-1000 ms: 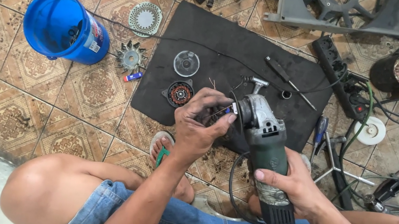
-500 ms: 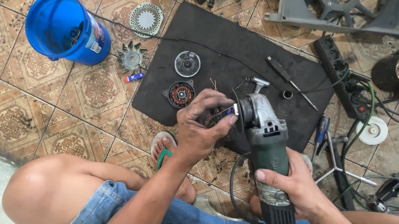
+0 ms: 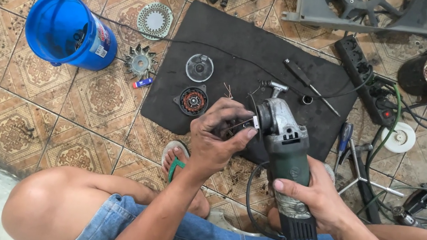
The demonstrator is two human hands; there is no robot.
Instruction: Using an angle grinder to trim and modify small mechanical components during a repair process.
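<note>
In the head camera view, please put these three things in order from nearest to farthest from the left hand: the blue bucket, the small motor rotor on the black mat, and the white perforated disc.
From the left hand:
1. Small motor rotor, on the black mat, just up and left of the hand.
2. White perforated disc, on the tiles beyond the mat's upper left corner.
3. Blue bucket, farthest left on the tiles.

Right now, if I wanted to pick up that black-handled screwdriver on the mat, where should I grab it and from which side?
Probably take the screwdriver by its thick black handle, the upper-left end, coming straight down from above. It lies flat on the black mat, with the thin metal shaft pointing down-right toward the power strip, and the handle end has open mat around it.
</note>
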